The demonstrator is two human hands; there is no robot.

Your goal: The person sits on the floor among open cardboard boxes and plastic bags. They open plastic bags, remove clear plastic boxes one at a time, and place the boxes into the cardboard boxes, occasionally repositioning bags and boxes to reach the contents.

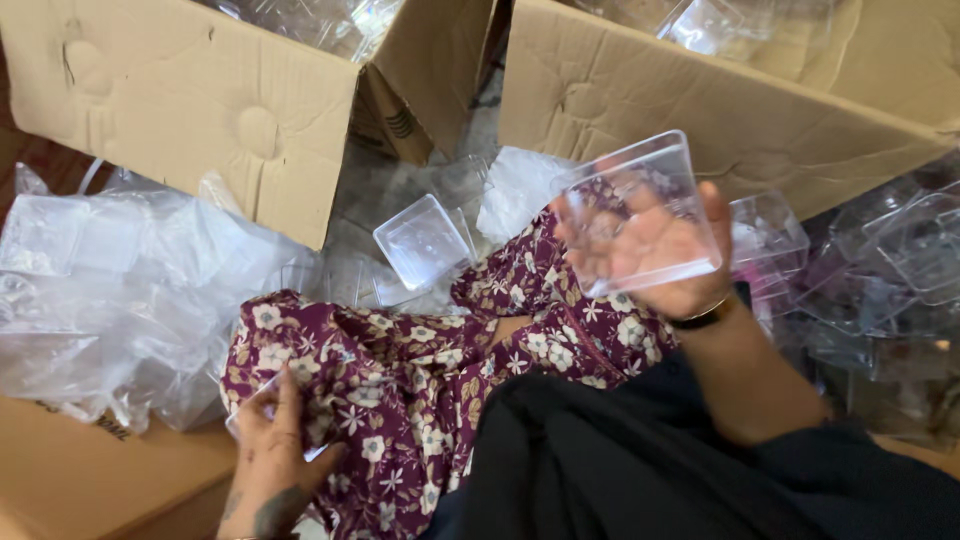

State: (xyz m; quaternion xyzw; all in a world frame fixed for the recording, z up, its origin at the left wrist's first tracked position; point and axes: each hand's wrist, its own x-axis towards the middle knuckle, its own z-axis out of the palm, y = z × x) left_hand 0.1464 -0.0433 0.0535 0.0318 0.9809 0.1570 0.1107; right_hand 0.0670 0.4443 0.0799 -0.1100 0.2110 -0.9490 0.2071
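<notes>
My right hand [668, 262] is raised at the right and grips a clear square plastic container [640, 205], seen through its see-through walls. My left hand [275, 440] rests low on my lap over purple flowered cloth [400, 370] and holds a flat clear plastic piece [243, 412], probably a lid. Another clear square container [423, 240] lies on the floor beyond my knees.
Two open cardboard boxes [200, 100] [720, 110] with clear plastic containers stand ahead. A heap of clear plastic bags [110, 290] lies at the left. More clear containers [890, 260] pile up at the right. A flat cardboard piece [90, 480] sits at the lower left.
</notes>
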